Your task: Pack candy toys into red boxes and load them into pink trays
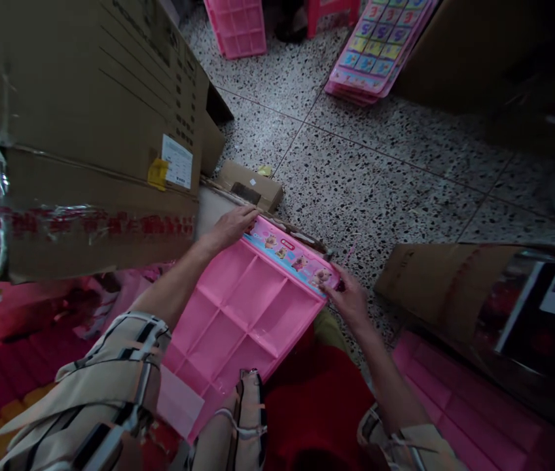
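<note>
Pink tray sits low centre over the person's lap, gridded back side up, tilted away. A printed card strip with cartoon figures runs along its far edge. Left hand grips the tray's far left corner, fingers curled over the strip's end. Right hand pinches the far right corner, fingers closed on the strip there. Big cardboard box stands just left. Small carton lies on the speckled floor just past the left hand. Farther off: stack of colourful boards, another pink tray.
</note>
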Demonstrator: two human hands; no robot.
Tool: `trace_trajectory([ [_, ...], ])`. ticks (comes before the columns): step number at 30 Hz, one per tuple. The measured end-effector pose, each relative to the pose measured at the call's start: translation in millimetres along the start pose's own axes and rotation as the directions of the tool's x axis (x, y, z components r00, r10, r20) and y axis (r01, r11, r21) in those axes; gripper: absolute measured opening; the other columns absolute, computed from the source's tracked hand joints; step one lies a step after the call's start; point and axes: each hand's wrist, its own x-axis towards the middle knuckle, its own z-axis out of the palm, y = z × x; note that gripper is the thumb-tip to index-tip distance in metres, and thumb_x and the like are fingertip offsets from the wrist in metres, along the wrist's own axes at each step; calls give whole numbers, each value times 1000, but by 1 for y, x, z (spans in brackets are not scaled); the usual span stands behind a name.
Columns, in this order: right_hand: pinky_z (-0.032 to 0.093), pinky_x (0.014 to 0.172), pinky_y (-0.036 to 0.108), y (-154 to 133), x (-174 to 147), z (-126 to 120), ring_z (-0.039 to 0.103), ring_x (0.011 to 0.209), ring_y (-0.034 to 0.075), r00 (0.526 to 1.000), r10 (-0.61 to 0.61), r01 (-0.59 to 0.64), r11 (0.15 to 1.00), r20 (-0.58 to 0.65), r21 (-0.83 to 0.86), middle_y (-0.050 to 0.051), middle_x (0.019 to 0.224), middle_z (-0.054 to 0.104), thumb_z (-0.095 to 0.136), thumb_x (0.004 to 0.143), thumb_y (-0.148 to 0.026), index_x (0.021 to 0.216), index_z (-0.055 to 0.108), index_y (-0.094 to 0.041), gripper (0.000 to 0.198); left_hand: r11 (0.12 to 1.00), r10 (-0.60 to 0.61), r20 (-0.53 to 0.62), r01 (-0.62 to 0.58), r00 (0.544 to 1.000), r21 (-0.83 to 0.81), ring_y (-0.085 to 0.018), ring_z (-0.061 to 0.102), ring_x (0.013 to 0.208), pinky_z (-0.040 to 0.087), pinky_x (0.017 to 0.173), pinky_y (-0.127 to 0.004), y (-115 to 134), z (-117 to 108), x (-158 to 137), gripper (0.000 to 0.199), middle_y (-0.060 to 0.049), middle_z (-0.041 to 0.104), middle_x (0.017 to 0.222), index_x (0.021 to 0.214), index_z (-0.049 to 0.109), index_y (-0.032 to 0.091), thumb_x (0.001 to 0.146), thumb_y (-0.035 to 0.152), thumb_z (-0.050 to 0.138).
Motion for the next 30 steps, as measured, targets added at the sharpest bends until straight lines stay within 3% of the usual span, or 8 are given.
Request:
trace_trajectory([
  [9,40,114,53,-14,-13,-10,49,135,36,961,-264,210,894,-88,-395,19,148,53,64,92,-59,144,60,-17,67,976,-205,-177,215,963,42,-28,67,118,41,115,-48,27,-28,-37,23,-11,76,121,102,77,24,98,23,55],
  [13,50,102,48,-21,-9,-6,63,111,32,989,-144,139,978,-23,-157,15,121,71,72,83,-61,122,72,-18,58,965,-244,-238,261,940,40,-26,67,110,32,122,-52,34,-39,-55,26,-7,77,102,87,74,26,100,31,52],
  [15,56,86,41,-27,-3,-2,69,91,27,993,19,-32,994,121,109,10,97,77,71,81,-61,102,75,-18,48,928,-358,-349,371,866,-34,-29,62,121,30,123,-55,55,-31,-69,22,-9,74,113,93,73,26,98,38,56],
  [18,56,72,33,-41,7,-2,66,73,21,943,156,-258,901,292,349,4,77,74,71,76,-58,85,71,-18,41,758,-650,-462,562,603,-331,-36,60,121,46,110,-57,130,1,-96,45,-19,63,128,122,64,24,88,54,68],
  [19,55,70,32,-49,8,-4,65,69,20,935,160,-278,884,318,375,3,74,73,72,73,-55,83,69,-17,39,687,-724,-363,565,587,-458,-36,64,109,54,97,-55,166,16,-105,59,-20,63,122,131,57,26,83,57,73],
  [22,53,65,29,-80,-2,-8,64,67,18,926,140,-273,890,351,365,3,77,73,73,70,-47,90,69,-17,36,514,-629,87,497,772,-699,-36,67,107,56,91,-53,273,61,-121,69,-19,63,121,134,50,40,74,59,78],
  [25,52,64,29,-120,-29,-9,67,69,21,926,111,-189,963,360,190,2,80,74,67,78,-42,108,68,-21,37,402,-722,201,638,662,-657,-39,63,122,48,106,-60,338,86,-114,54,-24,60,125,129,56,34,81,57,65],
  [30,55,70,34,-156,-34,-18,70,79,25,867,-26,-109,964,498,241,10,94,76,60,87,-60,115,65,-21,48,287,-836,163,669,525,-685,-35,67,110,51,98,-59,345,78,-121,32,-21,65,108,111,63,37,95,42,36],
])
